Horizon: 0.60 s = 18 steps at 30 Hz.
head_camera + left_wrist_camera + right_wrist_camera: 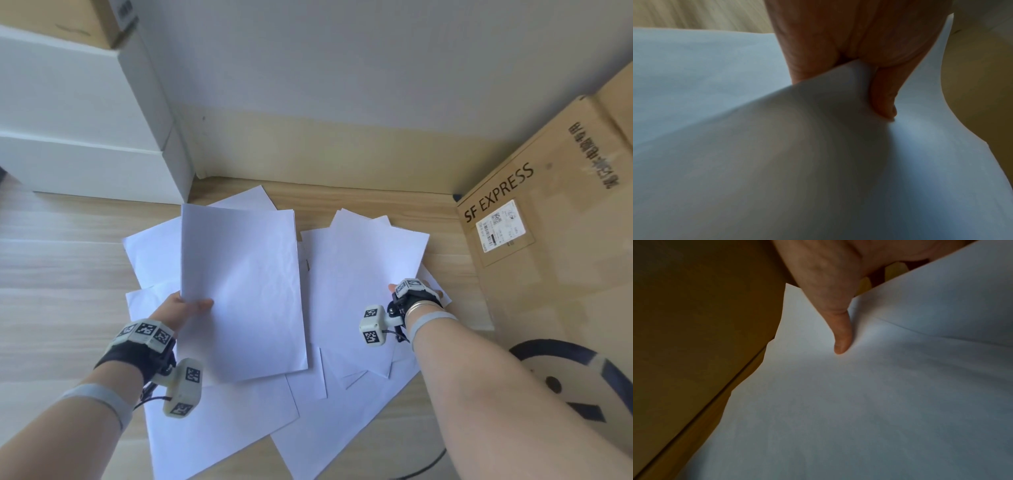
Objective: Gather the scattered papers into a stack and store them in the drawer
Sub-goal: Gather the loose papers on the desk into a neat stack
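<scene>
We pinch a blank white sheet [239, 291] in our left hand [181, 308], lifted above the loose papers [219, 421] overlapping on the wooden floor [58, 274]. Farther right, our right hand [416, 293] grips another sheet's [363, 274] edge.

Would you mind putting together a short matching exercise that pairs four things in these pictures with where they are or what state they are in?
Things:
1. left hand
2. right hand
3. SF Express box
4. white drawer unit

Places or states:
A. stands at the far left, against the wall
B. pinches the lifted sheet at its left edge
C. stands at the right on the wooden floor
D. presses a thumb on the papers lying near the cardboard

Pairs: 1-B, 2-D, 3-C, 4-A
</scene>
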{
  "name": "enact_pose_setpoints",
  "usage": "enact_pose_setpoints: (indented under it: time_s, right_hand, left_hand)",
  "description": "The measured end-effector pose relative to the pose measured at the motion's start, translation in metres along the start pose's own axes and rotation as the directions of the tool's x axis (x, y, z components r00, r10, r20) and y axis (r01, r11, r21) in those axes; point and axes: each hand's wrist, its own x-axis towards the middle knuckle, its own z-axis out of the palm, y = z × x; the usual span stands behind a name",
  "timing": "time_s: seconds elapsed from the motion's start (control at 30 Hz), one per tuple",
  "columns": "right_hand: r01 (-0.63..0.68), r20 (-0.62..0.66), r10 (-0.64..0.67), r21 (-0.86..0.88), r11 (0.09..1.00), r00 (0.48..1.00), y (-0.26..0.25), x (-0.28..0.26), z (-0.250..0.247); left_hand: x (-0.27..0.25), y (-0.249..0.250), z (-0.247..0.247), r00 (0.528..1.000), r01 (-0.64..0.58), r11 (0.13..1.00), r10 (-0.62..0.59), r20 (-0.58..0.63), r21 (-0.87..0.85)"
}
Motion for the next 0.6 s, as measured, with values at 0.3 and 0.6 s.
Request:
enact_pose_setpoints:
  time_s: [0.3, 0.6]
  right_hand:
    - [0.148, -0.004, -0.155, -0.275, 0.950, 0.988, -0.031, -0.029, -0.004]
    - [0.127, -0.008, -0.129, -0.159, 0.979, 0.992, -0.011, -0.020, -0.016]
  left_hand:
    - [0.002, -0.005, 0.001, 1.000, 0.008, 1.000, -0.008, 0.015, 0.005]
    - [-0.001, 0.000, 0.006, 1.000, 0.001, 0.999, -0.001, 0.008, 0.037]
